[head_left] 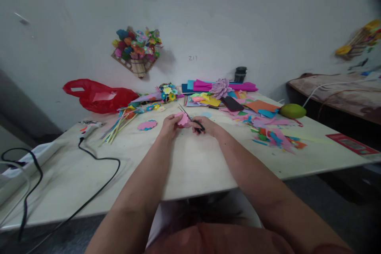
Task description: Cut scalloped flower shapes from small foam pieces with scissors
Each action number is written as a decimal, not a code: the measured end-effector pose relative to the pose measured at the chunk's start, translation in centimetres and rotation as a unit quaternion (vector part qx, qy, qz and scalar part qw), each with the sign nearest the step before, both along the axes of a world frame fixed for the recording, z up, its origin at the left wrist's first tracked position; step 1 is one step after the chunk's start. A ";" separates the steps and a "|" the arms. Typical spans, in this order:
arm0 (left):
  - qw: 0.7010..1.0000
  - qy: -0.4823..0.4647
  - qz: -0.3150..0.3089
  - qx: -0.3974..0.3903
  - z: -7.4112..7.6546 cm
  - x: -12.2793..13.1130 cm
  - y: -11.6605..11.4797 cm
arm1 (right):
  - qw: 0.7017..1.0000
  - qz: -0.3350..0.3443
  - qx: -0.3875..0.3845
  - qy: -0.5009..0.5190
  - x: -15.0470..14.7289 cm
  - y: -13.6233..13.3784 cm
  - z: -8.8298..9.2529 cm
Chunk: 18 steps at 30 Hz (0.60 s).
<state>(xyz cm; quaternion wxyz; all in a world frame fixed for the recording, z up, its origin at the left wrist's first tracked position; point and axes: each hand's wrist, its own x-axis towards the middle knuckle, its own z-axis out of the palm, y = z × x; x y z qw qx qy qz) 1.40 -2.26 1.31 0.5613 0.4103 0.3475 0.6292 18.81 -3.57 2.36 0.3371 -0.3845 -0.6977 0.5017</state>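
Note:
My left hand [172,124] is closed on a pink scalloped paper piece [182,120], holding it above the middle of the table. Around the black handles of a pair of scissors [199,124] my right hand [206,124] is wrapped. The slim blades point up and to the left, just beside the pink piece; whether they touch it I cannot tell. To the left on the tabletop lie pink scalloped cutouts [148,125] with a blue edge showing beneath.
A hot glue gun [91,129] with a black cord lies left, near a white power strip [44,151]. Behind it are thin sticks [114,129] and a red plastic bag [101,97]. Paper scraps [276,137], a dark phone [232,104] and a yellow-green oval object [293,110] sit right.

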 end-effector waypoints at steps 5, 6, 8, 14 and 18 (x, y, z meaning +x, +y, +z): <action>1.000 -0.006 0.014 -0.006 0.1 0.2 -0.1 | 1.000 -0.005 0.009 -0.006 -0.1 0.3 -0.3; 1.000 -0.008 0.019 -0.009 0.2 0.2 -0.1 | 1.000 -0.006 0.012 -0.007 -0.1 0.5 -0.5; 1.000 -0.013 0.023 -0.012 0.2 0.3 -0.1 | 1.000 -0.007 0.016 -0.012 -0.2 0.8 -0.8; 1.000 -0.020 0.013 -0.011 0.0 0.5 0.1 | 1.000 -0.017 0.016 -0.016 -0.4 1.0 -1.2; 1.000 -0.026 0.008 -0.013 -0.1 0.5 0.1 | 1.000 -0.029 0.007 -0.008 -0.7 0.6 -0.8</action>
